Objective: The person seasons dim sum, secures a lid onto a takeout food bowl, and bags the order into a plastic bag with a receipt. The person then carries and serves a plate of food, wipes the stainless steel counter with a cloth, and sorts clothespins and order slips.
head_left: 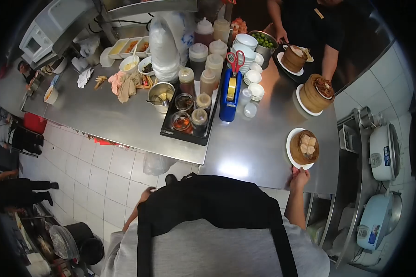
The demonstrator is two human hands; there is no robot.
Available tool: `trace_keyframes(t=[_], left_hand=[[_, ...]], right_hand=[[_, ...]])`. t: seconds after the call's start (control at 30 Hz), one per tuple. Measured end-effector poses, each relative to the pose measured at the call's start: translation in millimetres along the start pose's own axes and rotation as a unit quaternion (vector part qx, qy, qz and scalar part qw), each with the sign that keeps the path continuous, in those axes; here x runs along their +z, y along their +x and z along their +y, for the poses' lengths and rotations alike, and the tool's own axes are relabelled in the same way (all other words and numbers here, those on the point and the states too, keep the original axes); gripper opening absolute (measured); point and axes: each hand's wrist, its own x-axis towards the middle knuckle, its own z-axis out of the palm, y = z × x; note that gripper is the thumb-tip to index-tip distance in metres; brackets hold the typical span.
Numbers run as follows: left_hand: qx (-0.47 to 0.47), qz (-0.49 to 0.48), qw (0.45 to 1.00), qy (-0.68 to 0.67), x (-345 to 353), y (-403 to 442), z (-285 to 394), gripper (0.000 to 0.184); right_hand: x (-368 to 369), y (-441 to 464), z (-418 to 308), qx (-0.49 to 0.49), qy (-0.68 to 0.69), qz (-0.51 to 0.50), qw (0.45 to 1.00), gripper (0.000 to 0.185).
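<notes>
My right hand (pixel 299 177) grips the near rim of a white plate (pixel 291 156) at the right end of the steel counter. On that plate sits a round bamboo steamer (pixel 296 148) without a lid, and several pale dumplings (pixel 307 145) lie inside it. My left hand (pixel 146 194) hangs low beside my apron, away from the counter; its fingers are too small and partly hidden to make out. Farther back stands a taller bamboo steamer (pixel 316 94) on its own white plate (pixel 304 102), with shredded brown food on top.
Across the counter, a co-worker's hand (pixel 329 76) is beside the taller steamer; another steamer (pixel 293 60) stands on a dark tray. A blue tape dispenser (pixel 229 99) holds red scissors (pixel 235 60). Left of it, a black tray (pixel 185 134) carries sauce bottles and jars. Small white bowls (pixel 253 77) are stacked nearby.
</notes>
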Motion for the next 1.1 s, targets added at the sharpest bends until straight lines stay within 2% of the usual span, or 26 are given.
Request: trace_keyframes(t=[0.07,0.17,0.23,0.3,0.4,0.47,0.5,0.6,0.67,0.7,0.73,0.77,0.83,0.87,0.9,0.93,0.97,1.0,1.03,1.07,1.1], left_hand=[[-0.009,-0.008,0.995,-0.097,-3.4,10.3,24.2,0.044],[0.025,-0.018,0.997,-0.068,-11.1,3.4,53.5,0.044],[0.102,-0.082,0.976,-0.172,-11.0,-3.9,46.0,0.042],[0.087,-0.104,0.976,-0.168,-8.2,-6.1,32.0,0.043],[-0.086,-0.103,0.991,-0.002,-2.1,1.5,7.9,0.05],[-0.093,-0.055,0.994,0.005,-25.3,-24.2,26.9,0.05],[-0.097,-0.03,0.995,0.01,-37.6,-35.4,38.1,0.05],[-0.096,0.068,0.992,0.039,-59.9,-36.0,26.8,0.042],[-0.086,0.21,0.972,0.063,-88.0,-33.5,22.7,0.032],[-0.081,0.318,0.943,0.051,-109.6,-35.0,36.9,0.027],[-0.068,0.438,0.895,0.057,-137.4,-35.1,62.1,0.031],[-0.012,0.531,0.845,0.061,-166.4,-27.9,82.6,0.033],[0.107,0.592,0.797,0.051,-230.4,-4.1,130.8,0.035],[0.171,0.616,0.768,0.045,-259.2,16.3,154.7,0.037],[0.226,0.588,0.774,0.058,-289.3,37.4,174.1,0.04],[0.266,0.56,0.783,0.056,-316.9,53.4,205.6,0.043],[0.278,0.517,0.808,0.045,-340.5,77.4,228.8,0.045],[0.311,0.501,0.805,0.065,-357.8,103.0,251.5,0.048],[0.309,0.493,0.81,0.08,-368.1,123.4,274.0,0.048],[0.308,0.482,0.814,0.095,-375.8,141.8,292.3,0.048],[0.286,0.427,0.85,0.112,-381.3,159.1,304.8,0.044]], right_hand=[[-0.6,0.6,1.1,0.008,0.009,-0.014,1.0,0.031],[5.0,-5.1,-1.3,0.016,-0.001,0.02,1.0,0.042],[10.9,-4.2,-3.7,0.036,-0.035,0.006,0.999,0.041],[21.9,3.1,-0.3,0.049,-0.017,0.025,0.998,0.035],[47.8,13.9,2.9,0.058,0.044,0.021,0.997,0.029],[68.0,19.9,6.6,0.067,0.096,0.008,0.993,0.028],[68.0,35.1,12.5,0.075,0.099,-0.05,0.991,0.027],[102.6,9.4,-13.7,0.171,0.009,-0.024,0.985,0.023],[137.6,-49.9,-43.3,0.077,-0.025,-0.061,0.995,0.02],[152.5,-74.3,-54.5,0.027,-0.04,-0.074,0.996,0.019],[164.1,-87.3,-59.6,-0.035,-0.027,-0.104,0.994,0.019],[175.1,-99.4,-61.5,-0.098,-0.013,-0.131,0.986,0.019],[200.5,-134.1,-69.9,-0.209,0.002,-0.149,0.966,0.019],[216.8,-158.5,-77.1,-0.257,0.001,-0.141,0.956,0.019],[233.7,-185.4,-82.7,-0.304,-0.002,-0.134,0.943,0.019],[250.7,-215.7,-87.1,-0.308,0.018,-0.148,0.94,0.017],[268.2,-249.4,-91.5,-0.312,0.037,-0.163,0.935,0.015],[285.2,-281.3,-91.4,-0.319,0.056,-0.176,0.93,0.014],[300.9,-310.5,-87.4,-0.372,0.038,-0.211,0.903,0.013],[310.2,-330.5,-78.1,-0.399,-0.028,-0.221,0.889,0.013],[316.8,-346.2,-66.8,-0.424,-0.096,-0.23,0.871,0.013]])
